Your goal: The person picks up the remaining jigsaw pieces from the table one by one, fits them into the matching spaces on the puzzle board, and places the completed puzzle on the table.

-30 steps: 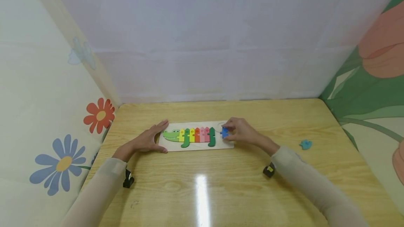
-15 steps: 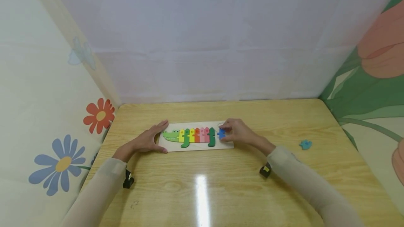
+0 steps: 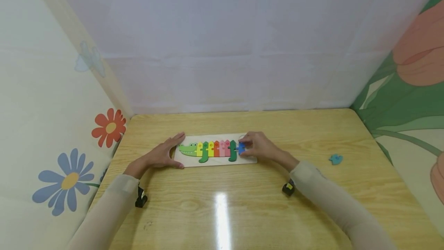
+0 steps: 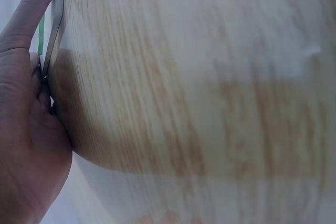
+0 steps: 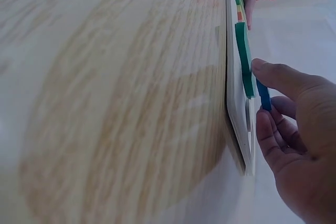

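A pale wooden puzzle board (image 3: 218,161) carries a crocodile made of coloured pieces, from a light green head (image 3: 188,149) at the left to a dark green leg piece (image 3: 232,151). Between thumb and fingertips my right hand (image 3: 265,147) pinches a blue puzzle piece (image 3: 241,148) just right of that leg piece. In the right wrist view the blue piece (image 5: 264,95) is tilted, close over the board. My left hand (image 3: 161,152) rests at the board's left end, thumb and fingers spread straight along its two corners. Its fingers are partly hidden in the left wrist view.
A teal puzzle piece (image 3: 335,159) lies on the wooden table (image 3: 187,211), right of the board and beyond the right wrist. Fabric walls stand at the back and both sides. A bright light reflection crosses the table's front.
My right hand has shifted left with the blue piece, bringing it up close to the dark green leg piece. The left hand and the board have stayed in place.
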A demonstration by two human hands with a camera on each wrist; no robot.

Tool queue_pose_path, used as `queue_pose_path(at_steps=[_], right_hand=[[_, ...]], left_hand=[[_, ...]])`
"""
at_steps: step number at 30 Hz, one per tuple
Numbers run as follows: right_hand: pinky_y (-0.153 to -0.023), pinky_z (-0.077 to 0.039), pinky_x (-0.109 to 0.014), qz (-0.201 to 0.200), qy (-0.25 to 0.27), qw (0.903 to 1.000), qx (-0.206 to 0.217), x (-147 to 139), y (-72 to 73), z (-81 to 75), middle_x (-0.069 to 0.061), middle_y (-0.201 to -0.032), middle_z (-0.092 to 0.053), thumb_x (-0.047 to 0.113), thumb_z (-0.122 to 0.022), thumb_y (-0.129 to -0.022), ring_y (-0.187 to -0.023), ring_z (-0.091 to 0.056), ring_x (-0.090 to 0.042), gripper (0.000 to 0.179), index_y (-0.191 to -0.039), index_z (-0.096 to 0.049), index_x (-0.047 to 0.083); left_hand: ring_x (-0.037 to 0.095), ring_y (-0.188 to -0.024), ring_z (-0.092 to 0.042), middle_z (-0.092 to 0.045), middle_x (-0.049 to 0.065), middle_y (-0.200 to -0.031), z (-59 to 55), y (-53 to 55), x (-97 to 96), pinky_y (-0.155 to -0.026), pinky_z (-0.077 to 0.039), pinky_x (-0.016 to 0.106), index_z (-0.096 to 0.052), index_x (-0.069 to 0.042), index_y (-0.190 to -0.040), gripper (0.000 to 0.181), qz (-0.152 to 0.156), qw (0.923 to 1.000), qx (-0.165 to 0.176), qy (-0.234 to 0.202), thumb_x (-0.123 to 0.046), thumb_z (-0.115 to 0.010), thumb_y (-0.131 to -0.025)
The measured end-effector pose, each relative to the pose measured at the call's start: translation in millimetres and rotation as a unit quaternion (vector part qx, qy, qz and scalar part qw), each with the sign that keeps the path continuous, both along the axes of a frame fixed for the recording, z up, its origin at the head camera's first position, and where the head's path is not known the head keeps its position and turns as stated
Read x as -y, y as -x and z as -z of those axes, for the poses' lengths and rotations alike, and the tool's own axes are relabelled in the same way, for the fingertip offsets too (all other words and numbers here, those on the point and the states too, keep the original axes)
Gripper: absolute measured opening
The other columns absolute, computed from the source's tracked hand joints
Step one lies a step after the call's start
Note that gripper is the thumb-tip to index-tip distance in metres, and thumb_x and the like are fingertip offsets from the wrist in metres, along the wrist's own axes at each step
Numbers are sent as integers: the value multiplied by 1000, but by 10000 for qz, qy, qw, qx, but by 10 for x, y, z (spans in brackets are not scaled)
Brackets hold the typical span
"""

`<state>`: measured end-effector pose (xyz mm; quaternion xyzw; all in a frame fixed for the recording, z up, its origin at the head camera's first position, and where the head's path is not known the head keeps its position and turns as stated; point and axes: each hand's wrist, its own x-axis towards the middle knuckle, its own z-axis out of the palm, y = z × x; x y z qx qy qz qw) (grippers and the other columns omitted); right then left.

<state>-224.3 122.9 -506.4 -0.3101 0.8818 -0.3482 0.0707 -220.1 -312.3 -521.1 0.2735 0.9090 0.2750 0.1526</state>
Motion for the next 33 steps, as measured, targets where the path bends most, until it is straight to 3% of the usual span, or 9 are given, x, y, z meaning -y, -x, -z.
queue_pose_path(at_steps=[33], right_hand=[[-79, -56, -24, -341, -168, 9992, -97, 66, 65, 57, -6, -106, -72, 20, -91, -85, -90, -61, -11, 52, -129, -73, -2]], left_hand=[[42, -163, -10, -12, 19, -177, -52, -33, -33, -130, -9, 62, -21, 1, -167, 121, -14, 10000, -67, 67, -43, -93, -81]])
